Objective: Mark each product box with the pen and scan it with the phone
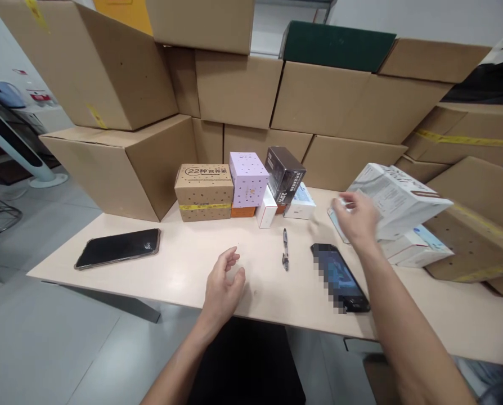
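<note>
My left hand (225,284) hovers over the front of the table, its fingers loosely curled and apart, with nothing in it. At the right, my right hand (358,216) is raised beside a large white printed box (397,199). Its fingers are bent and blurred, so I cannot tell whether they hold anything or touch that box. Beneath the large box is another white box (416,247) with a light blue part. A pen (286,249) lies between my hands. Close to my right forearm is a black handheld device (345,281), partly pixelated.
Small boxes stand at the table's back: a brown printed carton (204,191), a lilac box (248,180), a dark brown box (283,173) and a slim white box (267,209). A smartphone (118,248) lies left. Stacked cardboard cartons (238,90) wall off the back and sides.
</note>
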Motion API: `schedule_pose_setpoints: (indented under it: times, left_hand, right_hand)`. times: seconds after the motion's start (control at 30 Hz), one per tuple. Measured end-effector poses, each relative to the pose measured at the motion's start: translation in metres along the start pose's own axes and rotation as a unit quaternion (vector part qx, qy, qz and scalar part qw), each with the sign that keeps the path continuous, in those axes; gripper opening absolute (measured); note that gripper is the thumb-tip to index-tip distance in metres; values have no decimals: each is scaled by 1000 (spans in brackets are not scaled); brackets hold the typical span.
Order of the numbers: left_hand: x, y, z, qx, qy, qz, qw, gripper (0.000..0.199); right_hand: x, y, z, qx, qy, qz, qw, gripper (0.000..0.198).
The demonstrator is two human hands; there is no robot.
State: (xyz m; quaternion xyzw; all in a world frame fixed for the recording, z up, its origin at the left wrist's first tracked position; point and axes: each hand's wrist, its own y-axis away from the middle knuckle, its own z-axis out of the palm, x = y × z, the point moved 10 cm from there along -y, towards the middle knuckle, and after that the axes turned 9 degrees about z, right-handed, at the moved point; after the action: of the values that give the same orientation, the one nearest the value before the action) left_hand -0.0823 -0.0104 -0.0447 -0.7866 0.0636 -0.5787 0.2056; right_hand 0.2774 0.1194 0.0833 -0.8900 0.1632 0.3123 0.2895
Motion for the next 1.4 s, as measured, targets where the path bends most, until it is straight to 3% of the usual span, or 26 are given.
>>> schedule_pose_setpoints:
  times: [0.07, 0.1, 0.17, 0.2, 0.3, 0.4, 0.57, 0.63, 0.7, 0.77, 0.83, 0.97, 1.07, 1.2, 1.3, 1.4]
  left_hand:
    - [1, 0, 1, -5, -4, 3, 1000, 45]
    - [1, 0, 2, -6, -5, 4, 1000, 44]
    - [2, 0, 1, -3, -2, 3, 1000, 43]
    - [2, 0, 1, 1, 1, 3, 1000, 43]
    - [0, 0, -1, 16, 12, -2, 1000, 43]
    - [-3, 0, -3, 27, 23, -6, 999, 42]
    - [-6, 0, -5, 44, 43, -9, 998, 41]
    - [-7, 0, -6, 52, 55, -14, 997, 41]
    - [-7, 1, -8, 66, 71, -22, 995, 41]
    - [-6, 1, -14, 95, 88, -27, 991, 40]
    - [-6, 3, -25, 147, 99, -29, 984, 41]
    - [-7, 12, -49, 250, 102, -20, 963, 46]
    - [-7, 15, -56, 276, 100, -6, 956, 51]
    - [-7, 12, -52, 254, 108, 1, 961, 59]
    - [-6, 8, -41, 211, 121, -9, 970, 61]
    - [-4, 7, -39, 198, 128, -12, 972, 55]
  right_hand:
    - [0, 4, -58, 104, 21, -18, 994, 43]
    - [-3, 11, -92, 201, 52, -41, 977, 49]
    - [4, 16, -125, 260, 79, -48, 961, 65]
    - [16, 12, -132, 257, 77, -25, 963, 74]
    - [61, -11, -118, 147, 28, 80, 986, 89]
    - [79, -21, -102, 102, 17, 109, 989, 83]
    - [53, 20, -121, 190, 8, 51, 980, 73]
    - [34, 52, -129, 200, -31, 2, 979, 67]
    - [17, 80, -131, 171, -133, -40, 975, 67]
    - [-1, 102, -123, 118, -241, -73, 961, 70]
    - [-20, 115, -101, 33, -319, -85, 944, 69]
    - [-59, 136, -21, -201, -348, -78, 912, 73]
    - [-79, 156, 30, -331, -342, -100, 874, 73]
    - [-80, 166, 58, -384, -333, -117, 853, 88]
    - [-72, 165, 61, -391, -310, -112, 859, 97]
    - [-68, 164, 59, -388, -282, -116, 869, 91]
